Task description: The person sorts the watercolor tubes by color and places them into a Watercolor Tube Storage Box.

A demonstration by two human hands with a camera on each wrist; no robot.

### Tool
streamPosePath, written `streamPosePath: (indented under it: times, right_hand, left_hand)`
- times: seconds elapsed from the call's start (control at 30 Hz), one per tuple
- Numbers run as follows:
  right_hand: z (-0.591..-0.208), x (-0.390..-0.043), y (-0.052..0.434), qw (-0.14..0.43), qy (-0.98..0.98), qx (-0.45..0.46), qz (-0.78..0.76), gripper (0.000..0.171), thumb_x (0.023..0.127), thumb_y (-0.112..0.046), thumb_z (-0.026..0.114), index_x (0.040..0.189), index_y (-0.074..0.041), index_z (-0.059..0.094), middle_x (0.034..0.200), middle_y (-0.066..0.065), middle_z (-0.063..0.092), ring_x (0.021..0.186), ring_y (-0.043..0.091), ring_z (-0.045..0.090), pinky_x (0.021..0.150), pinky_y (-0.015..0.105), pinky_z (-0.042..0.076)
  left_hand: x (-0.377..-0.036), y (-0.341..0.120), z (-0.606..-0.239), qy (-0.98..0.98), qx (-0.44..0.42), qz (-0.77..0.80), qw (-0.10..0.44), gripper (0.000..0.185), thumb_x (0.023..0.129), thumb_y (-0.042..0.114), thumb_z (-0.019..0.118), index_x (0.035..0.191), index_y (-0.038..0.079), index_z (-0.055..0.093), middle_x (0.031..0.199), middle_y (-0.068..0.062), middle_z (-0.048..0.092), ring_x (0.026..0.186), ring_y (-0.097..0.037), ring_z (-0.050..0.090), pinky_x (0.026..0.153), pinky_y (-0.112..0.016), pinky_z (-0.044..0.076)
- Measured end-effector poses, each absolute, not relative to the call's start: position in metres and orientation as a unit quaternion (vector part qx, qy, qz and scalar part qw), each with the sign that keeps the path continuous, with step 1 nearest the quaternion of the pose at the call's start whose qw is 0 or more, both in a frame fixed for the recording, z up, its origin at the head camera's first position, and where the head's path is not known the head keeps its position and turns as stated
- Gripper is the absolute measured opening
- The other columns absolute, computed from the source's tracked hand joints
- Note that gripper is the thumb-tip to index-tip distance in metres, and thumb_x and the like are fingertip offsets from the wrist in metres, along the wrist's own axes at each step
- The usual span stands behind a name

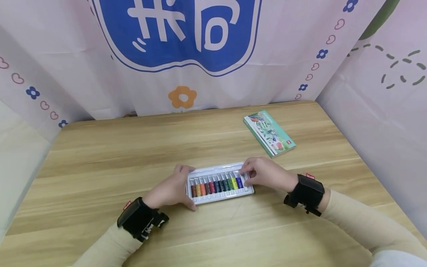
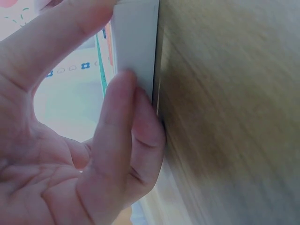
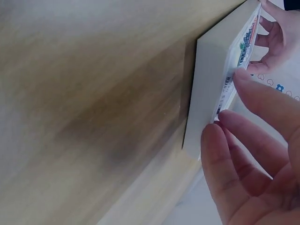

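Observation:
A shallow white tray of paint tubes [image 1: 217, 200] lies on the table, its row of several colours running from brown at the left to violet at the right. My left hand [image 1: 171, 187] grips the tray's left end, thumb at the near corner and fingers at the far one. In the left wrist view, those fingers [image 2: 119, 108] press against the white side wall. Over the right end, my right hand [image 1: 265, 174] has bent fingers, with thumb and fingertips [image 3: 215, 136] at the end tubes and rim. Whether it pinches a tube cannot be made out.
A green printed box [image 1: 269, 133] lies at the back right of the wooden table [image 1: 110, 152]. Behind the table hangs a white curtain [image 1: 283, 48] with a blue emblem, and white cloth also flanks the right side.

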State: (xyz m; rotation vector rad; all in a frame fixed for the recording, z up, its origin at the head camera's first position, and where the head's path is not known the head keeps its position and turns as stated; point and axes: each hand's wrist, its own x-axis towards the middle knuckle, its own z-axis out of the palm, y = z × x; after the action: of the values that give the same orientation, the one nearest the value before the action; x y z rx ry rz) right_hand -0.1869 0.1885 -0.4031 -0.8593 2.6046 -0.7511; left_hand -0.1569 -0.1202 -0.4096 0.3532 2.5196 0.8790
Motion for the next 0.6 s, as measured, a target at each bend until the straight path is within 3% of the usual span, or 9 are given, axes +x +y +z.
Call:
streamPosePath:
  times: [0.3, 0.53, 0.6]
  right_hand:
    - [-0.4032, -0.1852, 0.1868, 0.147, 0.910, -0.309, -0.233, 0.032, 0.083, -0.011, 0.085, 0.113, -0.002, 0.078, 0.110, 0.004, 0.072, 0.086, 0.009, 0.060, 0.076, 0.025, 0.053]
    - [-0.4052, -0.1847, 0.1843, 0.146, 0.913, -0.320, -0.207, 0.029, 0.083, -0.010, 0.085, 0.111, -0.002, 0.078, 0.113, 0.007, 0.073, 0.106, 0.022, 0.068, 0.093, 0.037, 0.056]
    - [-0.4050, -0.1851, 0.1837, 0.145, 0.913, -0.323, -0.203, 0.029, 0.084, -0.010, 0.085, 0.111, -0.002, 0.078, 0.113, 0.007, 0.072, 0.105, 0.021, 0.067, 0.093, 0.037, 0.056]
  left_hand:
    - [-0.1576, -0.1208, -0.4114, 0.911, 0.128, 0.320, 0.227, 0.118, 0.056, 0.011, 0.101, 0.151, -0.007, 0.033, 0.143, -0.028, 0.035, 0.120, -0.040, 0.053, 0.104, -0.052, 0.048]
    - [-0.1578, -0.1211, -0.4129, 0.911, 0.129, 0.321, 0.226, 0.118, 0.056, 0.012, 0.101, 0.151, -0.008, 0.033, 0.142, -0.028, 0.035, 0.120, -0.040, 0.053, 0.105, -0.052, 0.047]
    - [-0.1579, -0.1208, -0.4123, 0.911, 0.128, 0.321, 0.225, 0.118, 0.056, 0.011, 0.101, 0.151, -0.008, 0.033, 0.142, -0.028, 0.035, 0.119, -0.040, 0.054, 0.104, -0.052, 0.048]
